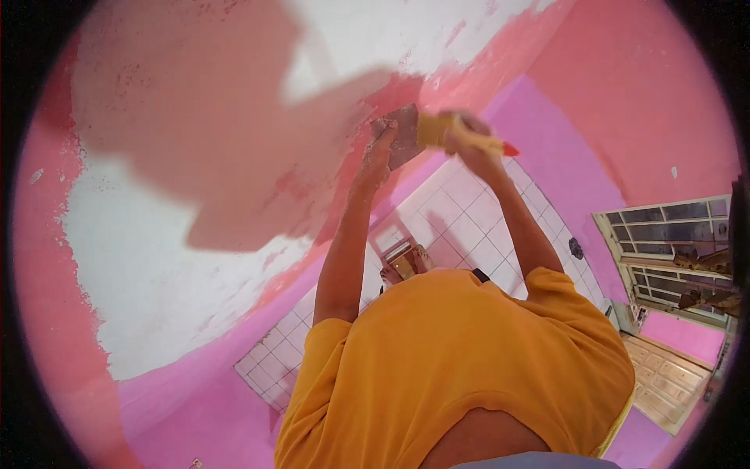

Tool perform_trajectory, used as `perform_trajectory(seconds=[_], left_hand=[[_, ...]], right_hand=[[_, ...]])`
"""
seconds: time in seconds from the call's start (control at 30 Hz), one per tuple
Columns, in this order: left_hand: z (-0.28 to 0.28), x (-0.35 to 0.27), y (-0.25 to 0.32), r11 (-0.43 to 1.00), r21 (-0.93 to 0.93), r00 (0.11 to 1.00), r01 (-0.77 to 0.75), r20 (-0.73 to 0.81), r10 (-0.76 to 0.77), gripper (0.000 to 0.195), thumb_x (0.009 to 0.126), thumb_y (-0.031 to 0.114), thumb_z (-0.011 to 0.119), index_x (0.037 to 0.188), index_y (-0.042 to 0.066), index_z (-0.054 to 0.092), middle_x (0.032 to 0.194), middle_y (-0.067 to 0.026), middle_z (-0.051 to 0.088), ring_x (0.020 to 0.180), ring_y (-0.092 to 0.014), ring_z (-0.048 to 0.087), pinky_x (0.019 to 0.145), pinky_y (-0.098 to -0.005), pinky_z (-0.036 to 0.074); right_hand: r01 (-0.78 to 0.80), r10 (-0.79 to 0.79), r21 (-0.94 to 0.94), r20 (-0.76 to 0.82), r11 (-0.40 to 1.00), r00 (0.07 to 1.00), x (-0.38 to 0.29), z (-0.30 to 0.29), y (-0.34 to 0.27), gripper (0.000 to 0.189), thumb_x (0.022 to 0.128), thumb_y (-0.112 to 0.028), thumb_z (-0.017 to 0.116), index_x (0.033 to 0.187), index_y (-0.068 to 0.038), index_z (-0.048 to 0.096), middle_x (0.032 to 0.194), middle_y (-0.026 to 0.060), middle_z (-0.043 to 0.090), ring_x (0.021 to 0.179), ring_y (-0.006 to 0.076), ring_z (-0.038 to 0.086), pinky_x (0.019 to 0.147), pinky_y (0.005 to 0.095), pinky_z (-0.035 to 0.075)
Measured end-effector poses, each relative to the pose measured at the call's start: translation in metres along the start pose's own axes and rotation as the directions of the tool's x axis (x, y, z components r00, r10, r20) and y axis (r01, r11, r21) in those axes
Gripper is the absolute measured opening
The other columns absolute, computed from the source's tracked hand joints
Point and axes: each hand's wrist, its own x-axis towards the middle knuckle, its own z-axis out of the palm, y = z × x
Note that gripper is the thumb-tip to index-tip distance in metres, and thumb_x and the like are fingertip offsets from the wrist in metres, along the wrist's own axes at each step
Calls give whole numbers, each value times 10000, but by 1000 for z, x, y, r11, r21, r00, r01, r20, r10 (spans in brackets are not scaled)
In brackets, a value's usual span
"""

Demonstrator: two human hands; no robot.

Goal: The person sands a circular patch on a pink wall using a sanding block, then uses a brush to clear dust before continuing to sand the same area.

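My left hand (378, 155) grips a thin, flat rectangular plate (405, 138) by its edge, close to the wall. White smears cover my fingers and part of the plate. My right hand (471, 138), a little blurred, is closed round the handle of a wide paintbrush (435, 130) with yellowish bristles and a red handle end. The bristle end is beside the plate's right edge; whether they touch I cannot tell. Before me the pink wall (392, 94) bears a large white coated patch (146, 234), partly under my shadow.
Below are a tiled floor (469, 193) and my feet on a small wooden support (403, 262). A violet band (562, 135) runs along the lower walls. Windows (668, 228) and a wooden panelled door (668, 375) are at the right. A dark lump (576, 248) lies near the floor's edge.
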Motion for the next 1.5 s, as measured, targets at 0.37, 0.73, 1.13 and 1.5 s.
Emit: perform_trajectory(seconds=[0.37, 0.73, 1.13, 1.5], left_hand=[[7, -17, 12, 997, 47, 998, 67, 9, -68, 456, 840, 346, 543, 1180, 64, 431, 1097, -70, 502, 977, -160, 514, 825, -314, 449], [1, -15, 9, 965, 250, 972, 74, 197, -126, 365, 826, 168, 508, 1165, 48, 447, 1060, -56, 514, 925, -148, 520, 809, -279, 439], [-10, -17, 12, 960, 273, 980, 70, 160, -116, 426, 804, 208, 555, 1190, 68, 440, 1033, -54, 540, 920, -146, 541, 826, -278, 453], [13, -2, 12, 922, -386, 986, -7, 153, 71, 366, 903, 278, 441, 1192, 54, 430, 1111, -106, 529, 967, -234, 558, 837, -364, 464]], right_hand=[[-9, 22, -104, 129, 995, 991, 10, 8, -31, 282, 847, -152, 526, 1096, -18, 526, 873, 49, 580, 703, 73, 542, 548, 209, 468], [126, -119, -55, 118, 991, 986, 8, 13, -45, 314, 800, -110, 567, 1110, -61, 554, 860, 27, 595, 688, 77, 523, 582, 207, 448], [375, -73, -516, 513, 770, 856, 4, -4, -45, 248, 838, -194, 561, 1048, -65, 592, 867, 78, 633, 716, 124, 575, 657, 260, 471], [-196, 196, -35, 359, 980, 913, -19, 26, -10, 278, 856, -119, 500, 1117, -24, 513, 892, 52, 566, 726, 99, 557, 584, 232, 519]])
